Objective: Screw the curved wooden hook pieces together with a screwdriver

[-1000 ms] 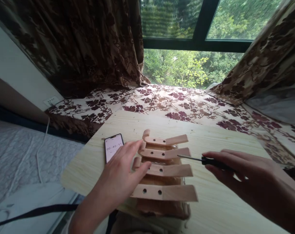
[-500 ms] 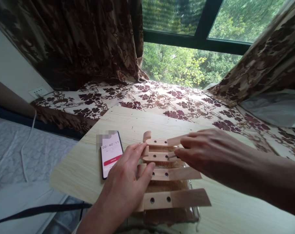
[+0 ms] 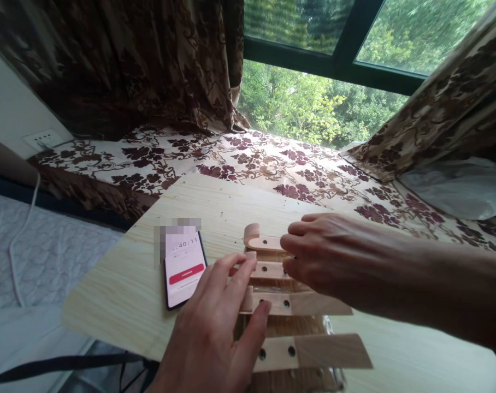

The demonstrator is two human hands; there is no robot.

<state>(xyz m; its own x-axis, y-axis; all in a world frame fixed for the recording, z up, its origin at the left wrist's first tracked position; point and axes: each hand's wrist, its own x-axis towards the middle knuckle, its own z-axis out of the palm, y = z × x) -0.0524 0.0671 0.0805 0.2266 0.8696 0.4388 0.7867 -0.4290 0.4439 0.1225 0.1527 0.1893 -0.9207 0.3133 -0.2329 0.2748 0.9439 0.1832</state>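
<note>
Several pale wooden pieces, each with dark screw holes, lie in rows across a brown block wrapped in clear plastic [image 3: 309, 326]. The nearest wooden piece [image 3: 313, 352] reaches out to the right. My left hand [image 3: 221, 311] rests at the left ends of the middle pieces, fingertips on the second piece from the back [image 3: 272, 269] and thumb by the third [image 3: 301, 303]. Curled over the right part of the two far pieces is my right hand [image 3: 322, 254]. Its fingertips are closed, and whatever they pinch is hidden behind them.
A phone [image 3: 185, 267] showing a timer lies left of the wooden pieces on the light wood table [image 3: 120, 289]. Behind are a floral cloth ledge [image 3: 268, 169], curtains and a window. A black strap [image 3: 68, 361] hangs at the lower left.
The view has shifted a little. My right hand has moved slightly left over the far pieces, and the thin thing seen at its fingertips is now hidden. My left hand stays on the pieces.
</note>
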